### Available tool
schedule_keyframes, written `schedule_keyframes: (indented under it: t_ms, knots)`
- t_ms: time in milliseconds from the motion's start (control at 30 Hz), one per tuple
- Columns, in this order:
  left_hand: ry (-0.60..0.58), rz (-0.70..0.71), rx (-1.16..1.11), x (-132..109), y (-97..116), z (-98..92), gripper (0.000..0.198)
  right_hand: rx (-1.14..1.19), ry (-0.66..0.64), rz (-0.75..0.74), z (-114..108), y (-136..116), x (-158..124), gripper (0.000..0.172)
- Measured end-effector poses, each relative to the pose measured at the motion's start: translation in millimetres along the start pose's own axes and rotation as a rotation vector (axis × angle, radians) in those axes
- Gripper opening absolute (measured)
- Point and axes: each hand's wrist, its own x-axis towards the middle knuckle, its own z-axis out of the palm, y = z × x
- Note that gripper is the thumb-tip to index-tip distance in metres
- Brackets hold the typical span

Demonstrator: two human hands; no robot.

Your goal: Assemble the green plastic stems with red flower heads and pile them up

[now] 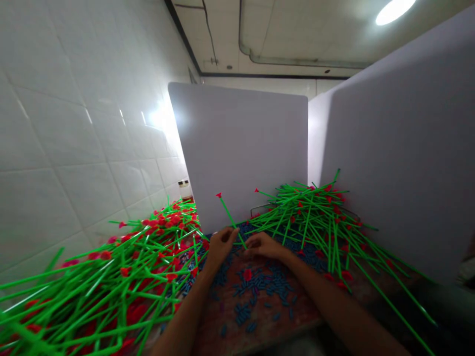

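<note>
My left hand (pixel 221 241) pinches a thin green stick (pixel 228 211) between thumb and fingertips, below its middle. The stick leans up and to the left, with a red flared cup (pixel 218 195) at its top. At the stick's lower end, my right hand (pixel 264 245) has its fingers closed. Whether a small blue piece is also in those fingers is hidden. Under both hands, many small blue cylinders (pixel 260 282) lie scattered on the worn reddish tabletop (pixel 274 324). A loose red cup (pixel 247 275) lies among them.
At the left lies a big heap of green sticks with red cups (pixel 148 257). Another pile of green sticks (pixel 315 207) stands at the back right, some with dark blue ends. White panels (pixel 245 148) rise behind and right; a tiled wall (pixel 85 138) is left. A small jar (pixel 184 189) stands behind.
</note>
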Motion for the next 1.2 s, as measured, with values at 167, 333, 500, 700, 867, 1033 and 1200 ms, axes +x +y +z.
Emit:
schedule_keyframes:
  t_ms: [167, 333, 500, 700, 867, 1033, 1200]
  knots:
    - [0.082, -0.048, -0.008, 4.7, 0.4, -13.7, 0.042, 0.148, 0.176, -0.096, -13.8, -26.5, -1.3, 0.034]
    - [0.057, -0.070, 0.311, 4.1, -19.6, -20.6, 0.031, 0.440, 0.394, -0.165, -38.6, -46.6, -13.5, 0.040]
    - [-0.141, 0.064, 0.431, 1.4, -36.5, -12.9, 0.030, 0.335, 0.423, 0.021, -44.3, -37.1, -17.4, 0.034]
    - [-0.337, 0.102, 0.582, -4.6, -36.9, -7.5, 0.026, 0.072, 0.347, 0.046, -39.9, -15.2, -7.5, 0.032]
    - [-0.357, 0.082, 0.646, -6.8, -31.6, -7.4, 0.016, -0.095, 0.340, 0.034, -43.0, -5.9, -3.9, 0.029]
    - [-0.423, 0.089, 0.647, -4.7, -34.2, -8.5, 0.017, -0.137, 0.363, 0.038, -45.5, -4.5, -3.7, 0.030]
    - [-0.430, 0.096, 0.616, -4.3, -45.0, -6.8, 0.014, -0.170, 0.353, 0.029, -44.4, -3.4, -4.3, 0.030]
